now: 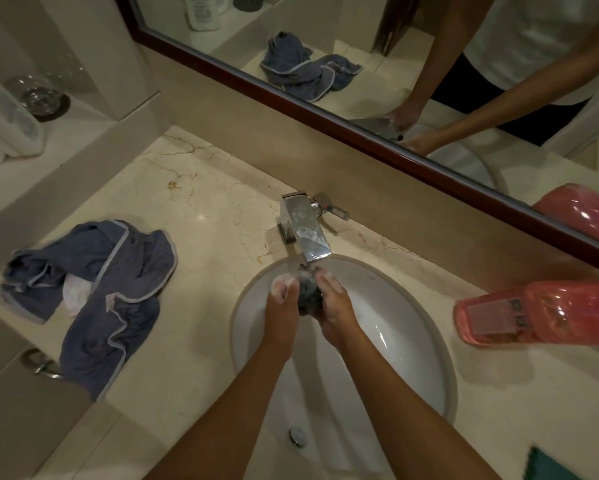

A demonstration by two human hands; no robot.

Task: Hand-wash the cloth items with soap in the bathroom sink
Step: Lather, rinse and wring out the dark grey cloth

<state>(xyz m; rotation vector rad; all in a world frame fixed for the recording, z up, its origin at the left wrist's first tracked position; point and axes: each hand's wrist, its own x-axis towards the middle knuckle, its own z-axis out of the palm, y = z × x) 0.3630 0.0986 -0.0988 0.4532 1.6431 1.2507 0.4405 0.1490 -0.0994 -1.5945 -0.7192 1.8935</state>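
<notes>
A small dark wet cloth (308, 294) is bunched up right under the chrome tap spout (308, 237), over the white oval sink (412, 327). My left hand (282, 296) and my right hand (334, 303) both grip the cloth from either side, and foam covers the fingers. Water appears to run from the spout onto the cloth. A blue-grey garment with pale trim (97, 296) lies crumpled on the marble counter to the left of the sink. A pink soap bottle (540, 311) lies on its side at the right of the basin.
The sink drain (298, 436) sits near the front of the basin. A mirror (395, 64) runs along the back wall. White containers (3, 123) and a glass dish (43, 95) stand on a raised ledge at the far left. A teal cloth corner (547, 467) shows at bottom right.
</notes>
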